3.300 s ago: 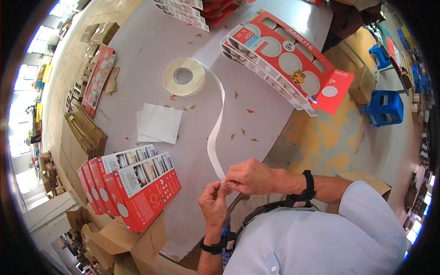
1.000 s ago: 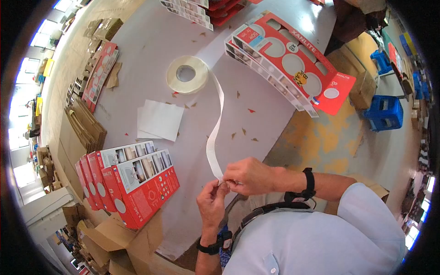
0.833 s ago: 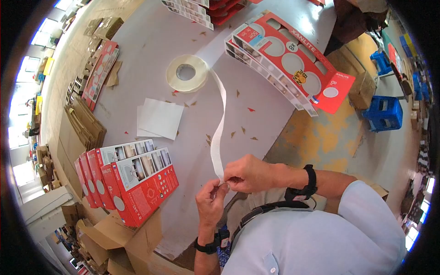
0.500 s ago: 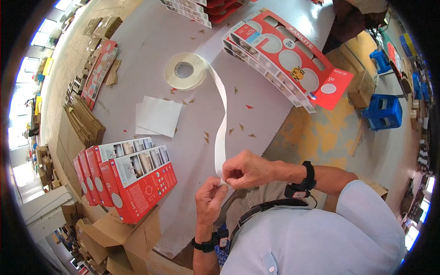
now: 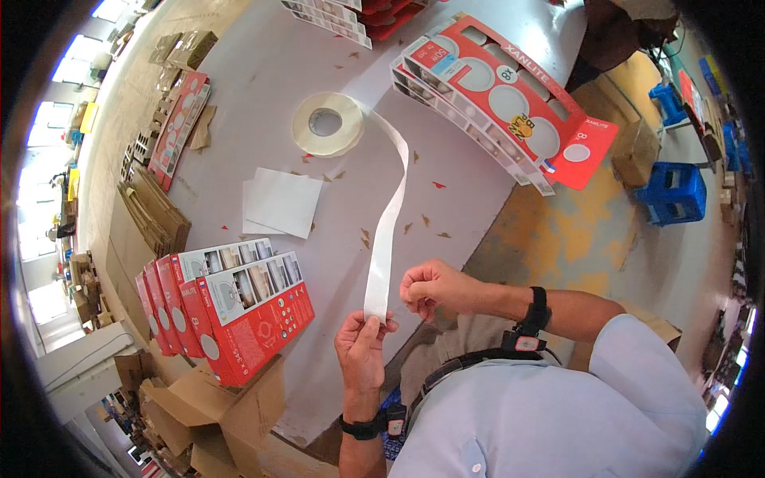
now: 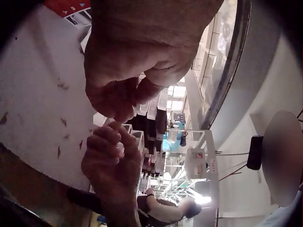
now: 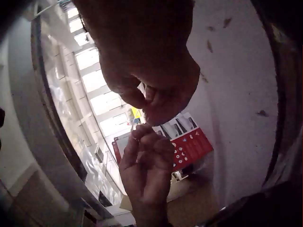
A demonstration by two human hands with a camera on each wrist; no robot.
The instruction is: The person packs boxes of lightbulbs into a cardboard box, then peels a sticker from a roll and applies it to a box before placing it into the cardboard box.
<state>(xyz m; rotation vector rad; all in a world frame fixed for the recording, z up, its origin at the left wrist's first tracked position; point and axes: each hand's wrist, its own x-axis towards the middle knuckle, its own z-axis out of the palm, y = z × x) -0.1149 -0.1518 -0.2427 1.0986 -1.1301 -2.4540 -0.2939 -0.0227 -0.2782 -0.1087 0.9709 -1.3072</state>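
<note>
My left hand [image 5: 362, 350] pinches the free end of a white tape strip [image 5: 381, 271] between thumb and fingers. From there the strip curves back across the table to its roll [image 5: 302, 137], which lies flat. Just right of the strip's end is my right hand [image 5: 438, 288], its fingers curled and thumb against them, apart from the tape. In the left wrist view a pale spot shows among the right hand's [image 6: 111, 161] fingers; I cannot tell if it is something held. The right wrist view has the left hand [image 7: 149, 172] below, fingertips bent together.
Several red-and-white printed boxes [image 5: 259, 338] stand at the left, beside an open carton [image 5: 191, 410]. White square sheets [image 5: 285, 201] lie mid-table. A large red printed box [image 5: 510, 99] overhangs the table's right edge. A blue crate [image 5: 673, 193] stands beyond.
Earlier both hands met at the tape's end, fingertips together. Now the right hand has pulled away to the right, and the left hand alone holds the end, with the strip lying flatter.
</note>
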